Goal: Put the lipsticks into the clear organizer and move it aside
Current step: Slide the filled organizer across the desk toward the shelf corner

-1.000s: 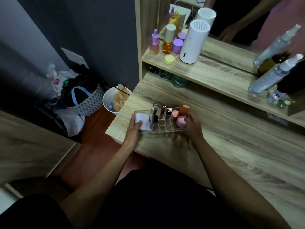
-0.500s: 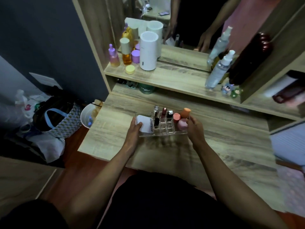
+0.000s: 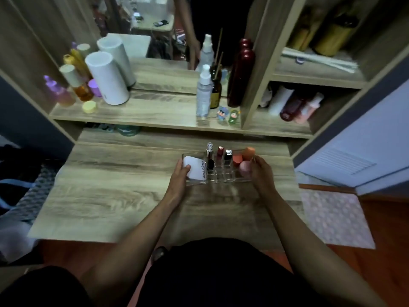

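Observation:
The clear organizer (image 3: 223,177) rests on the wooden desk, right of centre. Upright in its slots stand a silver-capped lipstick (image 3: 209,149), a dark red lipstick (image 3: 220,151) and a black-and-silver lipstick (image 3: 228,155). A white compact (image 3: 195,168) fills its left end; orange and pink sponges (image 3: 243,160) fill its right end. My left hand (image 3: 180,173) grips the organizer's left end, thumb on the compact. My right hand (image 3: 260,173) grips the right end beside the pink sponge.
A shelf behind the desk (image 3: 124,196) carries a white cylinder (image 3: 106,78), coloured bottles (image 3: 75,85), a spray bottle (image 3: 203,94) and a dark red bottle (image 3: 240,72). A side cubby (image 3: 287,103) holds more bottles at right. A bag (image 3: 20,187) sits on the floor left.
Both hands have carried the organizer rightwards along the desk, away from the left edge. The view has swung right with it, bringing the right-hand cubbies into sight.

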